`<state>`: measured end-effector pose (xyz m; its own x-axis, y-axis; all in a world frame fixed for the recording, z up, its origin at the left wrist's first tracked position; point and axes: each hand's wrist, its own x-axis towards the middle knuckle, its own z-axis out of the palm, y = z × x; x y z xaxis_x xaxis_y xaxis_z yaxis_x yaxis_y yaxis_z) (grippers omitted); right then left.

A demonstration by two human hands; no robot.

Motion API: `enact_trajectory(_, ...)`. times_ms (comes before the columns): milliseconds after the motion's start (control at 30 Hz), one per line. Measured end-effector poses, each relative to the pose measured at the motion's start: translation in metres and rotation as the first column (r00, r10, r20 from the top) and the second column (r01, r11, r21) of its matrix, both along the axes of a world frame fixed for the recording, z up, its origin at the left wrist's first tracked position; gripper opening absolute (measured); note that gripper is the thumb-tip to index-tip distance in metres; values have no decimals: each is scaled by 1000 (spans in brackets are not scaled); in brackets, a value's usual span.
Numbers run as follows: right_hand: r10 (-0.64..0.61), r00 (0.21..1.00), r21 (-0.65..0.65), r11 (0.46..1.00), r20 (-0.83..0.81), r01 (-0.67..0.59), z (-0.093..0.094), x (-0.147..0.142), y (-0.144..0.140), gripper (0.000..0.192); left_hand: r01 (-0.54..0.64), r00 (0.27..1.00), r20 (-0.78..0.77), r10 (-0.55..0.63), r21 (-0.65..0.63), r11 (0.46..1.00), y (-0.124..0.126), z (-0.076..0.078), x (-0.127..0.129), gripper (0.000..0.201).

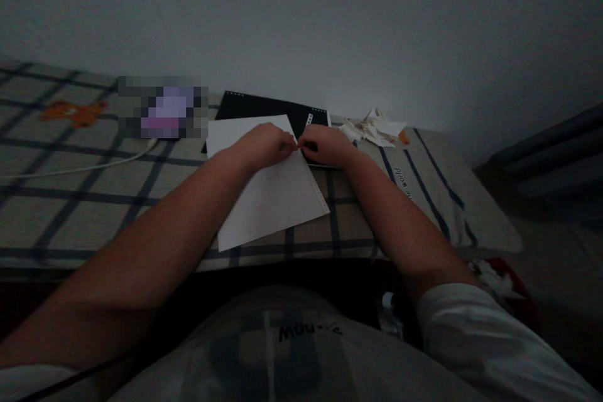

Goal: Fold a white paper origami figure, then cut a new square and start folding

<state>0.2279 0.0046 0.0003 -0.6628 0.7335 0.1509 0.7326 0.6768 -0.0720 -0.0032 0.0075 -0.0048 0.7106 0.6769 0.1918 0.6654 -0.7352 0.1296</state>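
Observation:
A white sheet of paper lies on a checked bed cover, partly over a black notebook. My left hand and my right hand meet at the sheet's far right edge, fingertips pinched on the paper's perforated edge. Both forearms reach forward from the bottom of the view. What sits between the fingertips is too dark and small to make out beyond the paper edge.
A heap of torn paper scraps lies right of the notebook by the wall. A white cable runs across the cover at left, near a blurred-out object. Crumpled paper lies on the floor at right.

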Motion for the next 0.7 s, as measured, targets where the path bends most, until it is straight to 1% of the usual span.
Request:
enact_trajectory(100, -19, 1000, -1, 1000, 5, 19, 1, -1, -1, 28, -86, 996, -21, 86, 0, 996, 0, -1, 1, 37)
enact_trajectory(267, -49, 999, 18, 999, 16, 48, 3, -2, -4, 29, -94, 995, -35, 93, -27, 995, -4, 4, 4, 41)
enact_trajectory(400, -57, 998, 24, 998, 29, 56, 4, -2, -4, 29, -123, 991, -59, 119, -64, 990, -8, 9, 6, 41)
enact_trajectory(533, -39, 999, 33, 999, 25, 38, 3, 0, -3, 29, -114, 992, -56, 111, -55, 992, -12, 12, 6, 39)
enact_trajectory(633, -7, 1000, 42, 999, 5, 6, 2, 2, -2, 31, -85, 995, -50, 83, -51, 995, -12, 13, 3, 42)
enact_trajectory(700, 1, 1000, 44, 999, 10, -1, 1, 2, -1, 29, -59, 998, -42, 57, -71, 996, -10, 12, 1, 44)
